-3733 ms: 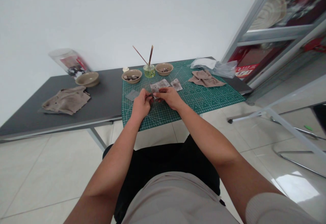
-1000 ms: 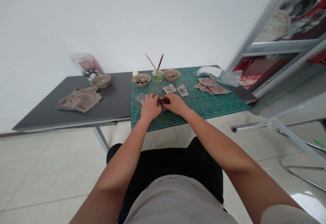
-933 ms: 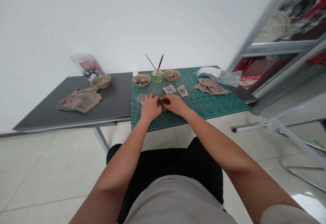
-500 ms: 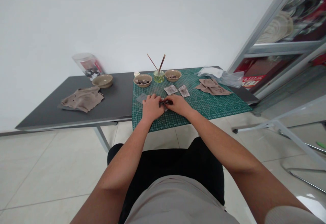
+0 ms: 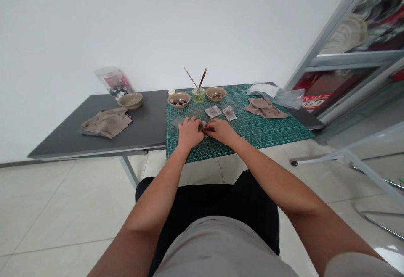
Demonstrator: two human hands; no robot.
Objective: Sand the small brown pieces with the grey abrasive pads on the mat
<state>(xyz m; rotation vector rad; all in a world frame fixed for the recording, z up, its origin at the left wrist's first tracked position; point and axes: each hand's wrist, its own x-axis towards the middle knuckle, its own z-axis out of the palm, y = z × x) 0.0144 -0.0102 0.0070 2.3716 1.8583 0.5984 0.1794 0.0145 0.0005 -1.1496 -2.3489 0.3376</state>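
My left hand (image 5: 191, 133) rests on the green cutting mat (image 5: 252, 132), its fingers curled together at a small dark-smudged piece. A flat grey sheet (image 5: 177, 121) sticks out past its left side. Close against it, my right hand (image 5: 223, 130) is closed, with thumb and fingertips pinching a small dark piece (image 5: 208, 129). Part of a whitish smudged pad (image 5: 206, 135) shows beneath the fingertips. Fingers cover most of what lies between the hands, so its kind is unclear. Just beyond are two whitish pads with dark smears, one square (image 5: 213, 111) and one narrower (image 5: 229, 113).
Behind the hands stand a bowl of dark pieces (image 5: 179, 100), a glass jar (image 5: 198, 95) with two brushes, and another bowl (image 5: 216, 93). Brown cloths lie at right (image 5: 264, 108) and left (image 5: 107, 122). An empty-looking bowl (image 5: 130, 101) and clear container (image 5: 113, 81) stand left.
The view has shifted slightly, so the table appears a little further right. Both hands stay together over the same spot; the dark piece between them shows less now.
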